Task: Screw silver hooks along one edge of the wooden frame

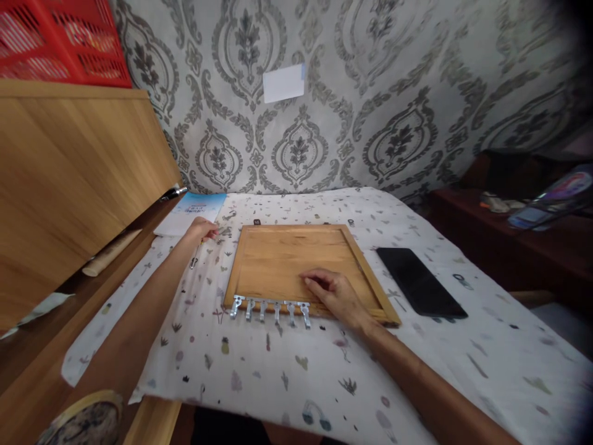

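Note:
A wooden framed board (296, 256) lies flat on the patterned white cloth. Along its near edge runs a silvery metal strip with several hooks (277, 311), which hang over the cloth. My right hand (336, 296) is over the lower right part of the board, thumb and forefinger brought together in a pinch; whatever is between the tips is too small to make out. To the left of the board, my left hand (202, 229) is closed, its fingertips down by some small metal pieces (225, 231) on the cloth. What those fingers hold is hidden.
A black phone (420, 281) lies right of the board. At the back left are a blue and white booklet (192, 213) and a pen (174, 194), beside a wooden cabinet (78, 185) with a red basket (65, 43) on top. Patterned wallpaper (296, 148) closes off the back.

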Motion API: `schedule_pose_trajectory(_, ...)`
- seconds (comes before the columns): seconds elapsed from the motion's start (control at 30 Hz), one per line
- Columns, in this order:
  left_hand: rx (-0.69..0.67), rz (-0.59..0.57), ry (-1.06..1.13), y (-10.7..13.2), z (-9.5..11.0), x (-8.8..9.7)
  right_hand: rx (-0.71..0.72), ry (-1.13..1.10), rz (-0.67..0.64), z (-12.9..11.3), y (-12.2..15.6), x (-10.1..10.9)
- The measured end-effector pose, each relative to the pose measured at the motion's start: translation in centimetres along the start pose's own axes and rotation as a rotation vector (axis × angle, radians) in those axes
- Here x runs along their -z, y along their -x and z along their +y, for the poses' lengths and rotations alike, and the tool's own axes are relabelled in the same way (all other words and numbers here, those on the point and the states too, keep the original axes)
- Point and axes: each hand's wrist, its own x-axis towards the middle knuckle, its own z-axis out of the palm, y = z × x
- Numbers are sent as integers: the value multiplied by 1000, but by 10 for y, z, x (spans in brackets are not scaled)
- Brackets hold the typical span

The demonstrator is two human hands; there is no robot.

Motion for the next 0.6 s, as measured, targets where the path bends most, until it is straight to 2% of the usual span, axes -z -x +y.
schedule_pose_trajectory(0.17, -68, -26, 13, 8, 2, 5, 5, 8, 0, -1, 0, 1)
schedule_pose_trajectory(0.3, -162, -76, -21, 25, 0, 2, 14, 16, 3, -2, 1, 0)
schedule_pose_trajectory(0.43, -335, -110, -63, 56, 1, -8, 20, 23, 10, -5, 4, -3)
schedule_pose_trajectory(0.6, -621, -145, -152, 113, 8, -31, 98, 22, 52, -13, 12, -10)
